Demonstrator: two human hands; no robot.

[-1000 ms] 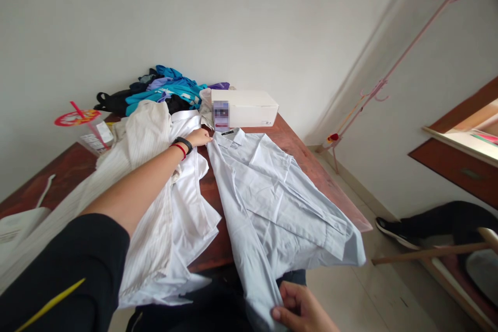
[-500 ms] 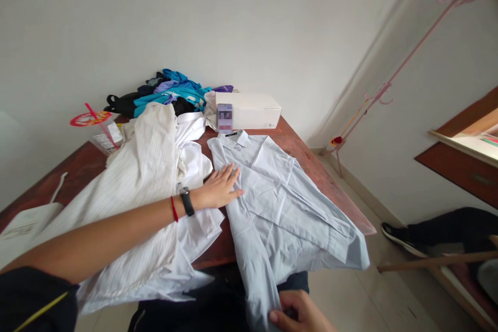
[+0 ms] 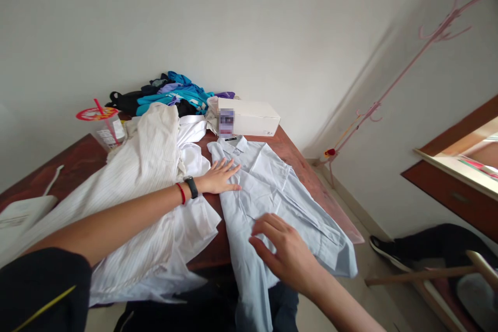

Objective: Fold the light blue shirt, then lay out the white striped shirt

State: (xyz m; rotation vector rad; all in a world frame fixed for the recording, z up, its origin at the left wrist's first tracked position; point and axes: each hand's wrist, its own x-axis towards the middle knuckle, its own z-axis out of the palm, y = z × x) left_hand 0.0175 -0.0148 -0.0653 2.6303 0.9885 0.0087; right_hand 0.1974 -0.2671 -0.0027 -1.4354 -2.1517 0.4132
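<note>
A pale blue shirt (image 3: 280, 202) lies spread on the reddish-brown table (image 3: 299, 158), collar toward the wall, its lower part hanging over the near edge. My left hand (image 3: 220, 177) lies flat and open on the shirt's upper left side, just below the collar; the wrist carries a black band and a red string. My right hand (image 3: 282, 249) rests with spread fingers on the shirt's lower middle near the table's front edge. Neither hand holds anything.
A cream striped garment (image 3: 136, 181) and a white shirt (image 3: 194, 187) lie left of the blue one. Dark and turquoise clothes (image 3: 171, 96) are piled at the back by a white box (image 3: 251, 116). A plastic cup (image 3: 105, 127) stands back left. Someone's leg and shoe (image 3: 392, 249) show at right.
My right hand let go of the shirt's hanging hem and moved up onto the shirt on the table. My left hand came down from the collar and now lies flat.
</note>
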